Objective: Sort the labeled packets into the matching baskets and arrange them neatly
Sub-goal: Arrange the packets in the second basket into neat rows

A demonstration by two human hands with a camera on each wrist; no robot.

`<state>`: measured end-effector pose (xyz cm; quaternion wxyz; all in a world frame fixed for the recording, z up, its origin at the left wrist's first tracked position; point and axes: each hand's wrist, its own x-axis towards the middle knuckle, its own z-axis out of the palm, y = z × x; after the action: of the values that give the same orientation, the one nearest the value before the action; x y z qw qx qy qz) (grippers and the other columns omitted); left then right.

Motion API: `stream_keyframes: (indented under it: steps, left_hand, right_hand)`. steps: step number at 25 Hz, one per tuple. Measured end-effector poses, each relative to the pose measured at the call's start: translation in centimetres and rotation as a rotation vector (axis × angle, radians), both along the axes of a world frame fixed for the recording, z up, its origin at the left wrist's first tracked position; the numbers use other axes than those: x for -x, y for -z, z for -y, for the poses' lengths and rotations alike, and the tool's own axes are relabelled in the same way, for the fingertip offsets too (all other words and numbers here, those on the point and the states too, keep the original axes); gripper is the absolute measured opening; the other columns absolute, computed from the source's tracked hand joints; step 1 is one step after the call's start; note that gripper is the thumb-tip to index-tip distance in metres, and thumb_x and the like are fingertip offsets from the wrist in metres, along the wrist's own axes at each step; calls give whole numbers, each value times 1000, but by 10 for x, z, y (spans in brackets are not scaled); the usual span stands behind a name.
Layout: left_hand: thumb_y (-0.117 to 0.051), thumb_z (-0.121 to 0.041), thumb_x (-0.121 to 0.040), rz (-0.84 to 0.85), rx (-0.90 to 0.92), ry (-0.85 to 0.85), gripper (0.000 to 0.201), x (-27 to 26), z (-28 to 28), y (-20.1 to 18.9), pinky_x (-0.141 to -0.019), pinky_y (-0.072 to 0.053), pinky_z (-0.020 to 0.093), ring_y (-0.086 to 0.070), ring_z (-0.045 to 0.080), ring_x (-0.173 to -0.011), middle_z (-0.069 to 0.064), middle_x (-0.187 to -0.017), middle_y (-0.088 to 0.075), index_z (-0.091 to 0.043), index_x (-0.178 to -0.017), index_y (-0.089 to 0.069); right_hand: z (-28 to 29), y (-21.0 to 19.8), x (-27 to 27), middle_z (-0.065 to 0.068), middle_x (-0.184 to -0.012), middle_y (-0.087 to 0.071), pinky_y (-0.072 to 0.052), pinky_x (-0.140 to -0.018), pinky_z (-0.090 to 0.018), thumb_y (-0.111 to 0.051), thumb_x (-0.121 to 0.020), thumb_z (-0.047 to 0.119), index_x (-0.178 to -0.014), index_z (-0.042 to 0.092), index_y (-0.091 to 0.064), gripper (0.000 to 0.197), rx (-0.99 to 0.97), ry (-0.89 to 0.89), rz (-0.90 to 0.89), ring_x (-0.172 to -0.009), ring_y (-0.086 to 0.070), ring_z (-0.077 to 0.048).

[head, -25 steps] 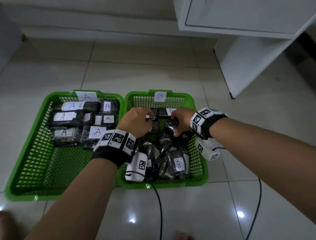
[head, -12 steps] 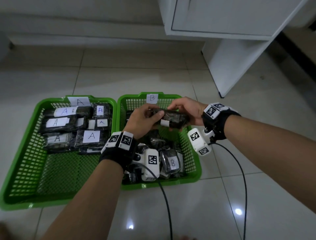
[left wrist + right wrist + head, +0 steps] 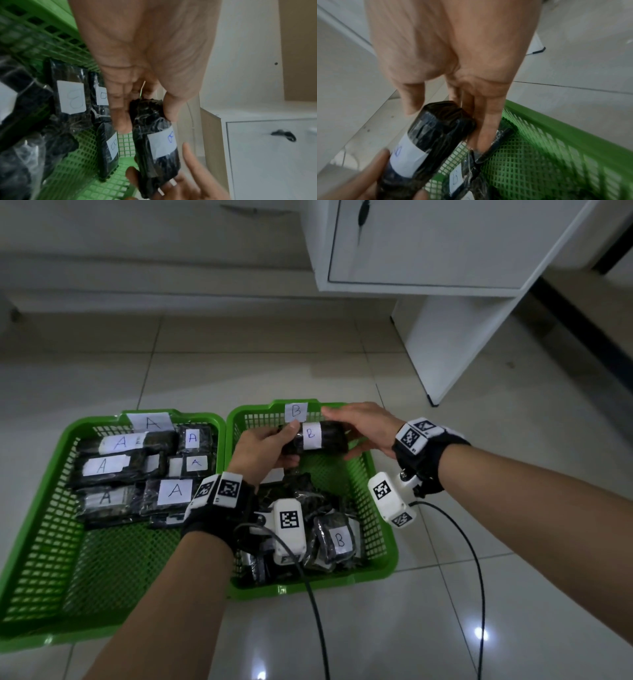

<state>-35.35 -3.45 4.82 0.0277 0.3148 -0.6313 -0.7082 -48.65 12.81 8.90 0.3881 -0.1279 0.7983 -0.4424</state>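
Two green baskets stand side by side on the floor. Basket A (image 3: pixel 41 542) on the left holds several black packets labeled A (image 3: pixel 174 491) laid in rows at its far end. Basket B (image 3: pixel 385 546) on the right holds a loose pile of black B packets (image 3: pixel 337 541). Both hands hold one black packet labeled B (image 3: pixel 329 436) level above basket B's far end, label up. My left hand (image 3: pixel 291 445) pinches its left end (image 3: pixel 145 121). My right hand (image 3: pixel 339 434) grips its right end, fingers over the top and thumb beneath (image 3: pixel 447 125).
A white cabinet (image 3: pixel 445 251) stands beyond basket B on the right, and its side panel (image 3: pixel 442 347) reaches the floor. Black cables (image 3: pixel 478 577) trail from the wrist cameras across the glossy tiles in front of basket B. Bare mesh shows in basket A's near half.
Both hands have lifted a packet out of basket B's pile and turned it so its B label faces up. It now sits higher, near the basket's far rim.
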Motion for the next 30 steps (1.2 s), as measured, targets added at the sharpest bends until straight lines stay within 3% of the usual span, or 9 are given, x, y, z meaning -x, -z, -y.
stream_keyframes:
  steps: [4,7,9,13,19,22,24,27,30]
  left_hand:
    - [-71,-45,-87,46,238,28,43,2,3,-2,-74,-63,41,-75,25,-70,11,-84,-77,-3,-93,-74]
    - [-62,-58,-88,72,326,160,54,5,-1,-4,-76,-62,40,-75,25,-77,11,-88,-76,-6,-96,-74]
    - [-53,-64,-90,151,545,332,57,5,-3,-3,-79,-57,34,-70,22,-86,6,-94,-73,-12,-98,-74]
    - [-57,-49,-93,352,862,823,40,-2,-18,5,-84,-45,29,-60,21,-103,2,-121,-65,-19,-117,-68]
    - [-60,-49,-92,414,917,990,60,-3,-27,8,-105,-39,33,-47,23,-132,0,-150,-44,-32,-147,-42]
    - [-58,-40,-93,436,890,1060,54,-1,-24,8,-109,-38,36,-43,24,-134,0,-153,-41,-38,-145,-44]
    - [-65,-23,-84,441,784,1088,58,-2,-22,9,-103,-43,39,-50,24,-125,2,-142,-51,-30,-139,-51]
    - [-81,-37,-57,420,744,1081,72,-7,-22,14,-89,-54,38,-62,18,-102,-1,-120,-66,-32,-123,-53]
    - [-80,-48,-71,354,829,984,60,-12,-17,17,-91,-51,36,-60,16,-101,-6,-114,-63,-31,-123,-56]
  right_hand:
    - [5,0,-6,9,-106,-71,-52,-85,-34,-90,-64,46,-108,27,-75,51,-97,-305,-515,-97,-65,-13]
    - [8,3,-10,3,-87,-71,-48,-68,-27,-88,-65,46,-94,21,-76,40,-299,-449,-671,-80,-66,-17]
    - [2,6,-12,-1,-70,-64,-42,-53,-26,-82,-70,54,-77,14,-70,42,-462,-432,-725,-63,-61,-20]
    - [-14,6,-22,-1,-69,-62,-42,-51,-25,-76,-69,62,-71,16,-58,49,-707,-512,-745,-58,-58,-16]
    - [-20,8,-47,-1,-67,-62,-47,-55,-27,-78,-60,77,-70,16,-58,65,-936,-819,-645,-59,-60,-18]
    - [-22,6,-49,1,-68,-58,-43,-56,-27,-80,-61,73,-70,16,-55,62,-823,-816,-847,-63,-59,-19]
    - [-24,10,-51,4,-74,-60,-44,-56,-27,-85,-69,46,-77,17,-61,39,-595,-753,-820,-71,-62,-19]
    - [-26,16,-58,7,-82,-64,-50,-64,-28,-79,-72,19,-89,18,-70,19,-421,-716,-670,-77,-63,-16]
    - [-24,24,-57,2,-85,-67,-52,-66,-28,-74,-76,13,-91,14,-72,15,-422,-720,-653,-79,-64,-18]
